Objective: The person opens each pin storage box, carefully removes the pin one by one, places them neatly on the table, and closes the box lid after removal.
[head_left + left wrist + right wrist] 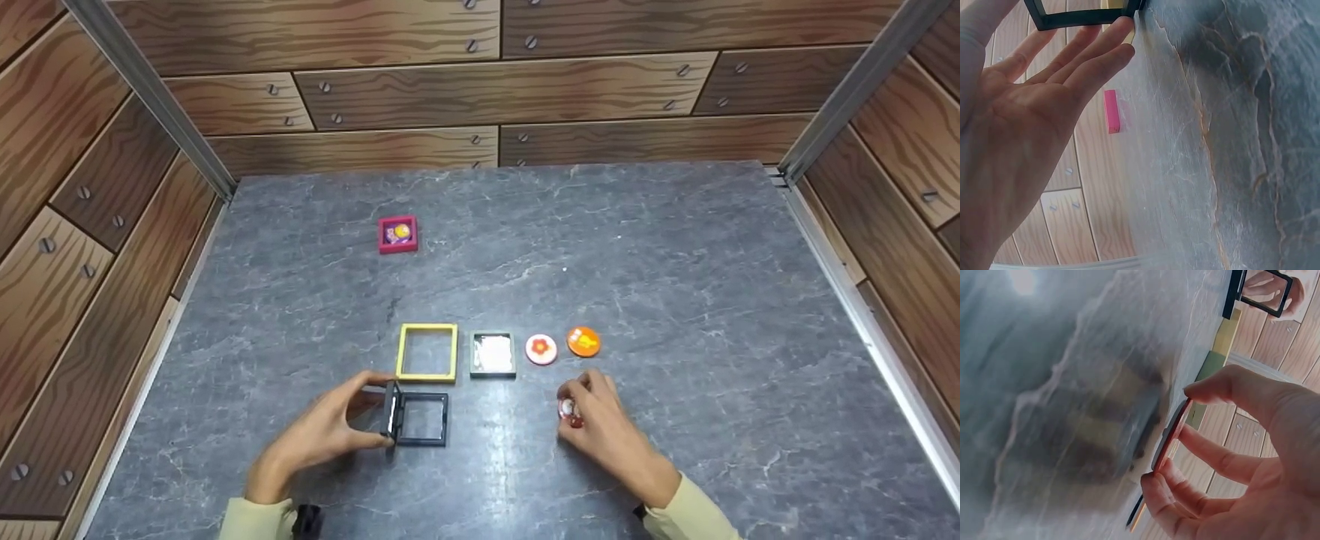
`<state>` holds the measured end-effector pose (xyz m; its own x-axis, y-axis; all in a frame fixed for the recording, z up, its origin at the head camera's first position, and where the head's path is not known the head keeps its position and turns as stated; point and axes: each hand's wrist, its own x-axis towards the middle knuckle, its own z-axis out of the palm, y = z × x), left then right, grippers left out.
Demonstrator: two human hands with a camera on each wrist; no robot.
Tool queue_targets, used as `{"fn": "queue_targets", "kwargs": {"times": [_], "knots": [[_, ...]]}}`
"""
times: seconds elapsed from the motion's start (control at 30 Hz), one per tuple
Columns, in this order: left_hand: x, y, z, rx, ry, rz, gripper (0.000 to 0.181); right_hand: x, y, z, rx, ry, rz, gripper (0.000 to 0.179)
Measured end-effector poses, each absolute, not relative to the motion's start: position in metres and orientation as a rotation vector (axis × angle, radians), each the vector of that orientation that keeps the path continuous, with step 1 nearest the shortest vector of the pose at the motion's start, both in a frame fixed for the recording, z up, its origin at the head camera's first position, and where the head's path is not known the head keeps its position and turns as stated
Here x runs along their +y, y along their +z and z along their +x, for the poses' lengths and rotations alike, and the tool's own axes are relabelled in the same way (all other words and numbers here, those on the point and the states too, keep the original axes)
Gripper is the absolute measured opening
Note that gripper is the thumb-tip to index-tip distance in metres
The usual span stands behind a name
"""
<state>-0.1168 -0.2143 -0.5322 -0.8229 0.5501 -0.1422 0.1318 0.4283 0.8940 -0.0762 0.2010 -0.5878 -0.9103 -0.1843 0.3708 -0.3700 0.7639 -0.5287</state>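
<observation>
My left hand [322, 427] holds the upright half of a black hinged square frame [424, 442], thumb near and fingers on the far side. The other half lies flat on the table. In the left wrist view the black frame [1072, 19] is cut off by the top edge. My right hand [604, 427] pinches a round badge with a red rim [568, 411] between thumb and fingers. The right wrist view shows this badge [1171, 436] edge-on, tilted just off the tabletop; its picture is mostly hidden.
Beyond the hands stand a yellow square frame [427, 379], a dark green square frame [493, 375] with a shiny inside, a white badge with a red flower [541, 349] and an orange badge [583, 342]. Farther back is a small pink box [397, 250]. Wood-patterned walls [495, 90] enclose the grey table.
</observation>
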Motion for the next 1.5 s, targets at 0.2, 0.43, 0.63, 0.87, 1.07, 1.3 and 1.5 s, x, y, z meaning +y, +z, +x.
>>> {"fn": "queue_targets", "kwargs": {"times": [0.2,0.43,0.63,0.87,1.07,1.3,1.5], "knots": [[-0.214,-0.53,-0.118,2.263,1.379,0.573,0.079,0.197,-0.554,-0.07,-2.836,0.886,0.316,0.031],[-0.213,-0.53,-0.117,2.261,1.376,0.56,0.078,0.201,-0.55,-0.067,-2.85,0.825,0.31,0.031],[-0.212,-0.531,-0.117,2.234,1.398,0.564,0.078,0.206,-0.552,-0.064,-2.844,0.797,0.328,0.029],[-0.211,-0.53,-0.117,2.218,1.408,0.572,0.079,0.212,-0.575,-0.067,-2.699,0.835,0.379,0.036],[-0.211,-0.529,-0.118,2.252,1.402,0.605,0.076,0.213,-0.566,-0.068,-2.741,0.897,0.349,0.037],[-0.211,-0.527,-0.117,2.267,1.376,0.594,0.078,0.211,-0.554,-0.066,-2.85,0.929,0.25,0.039],[-0.209,-0.527,-0.116,2.273,1.368,0.59,0.077,0.21,-0.56,-0.066,-2.82,0.925,0.219,0.039]]}}
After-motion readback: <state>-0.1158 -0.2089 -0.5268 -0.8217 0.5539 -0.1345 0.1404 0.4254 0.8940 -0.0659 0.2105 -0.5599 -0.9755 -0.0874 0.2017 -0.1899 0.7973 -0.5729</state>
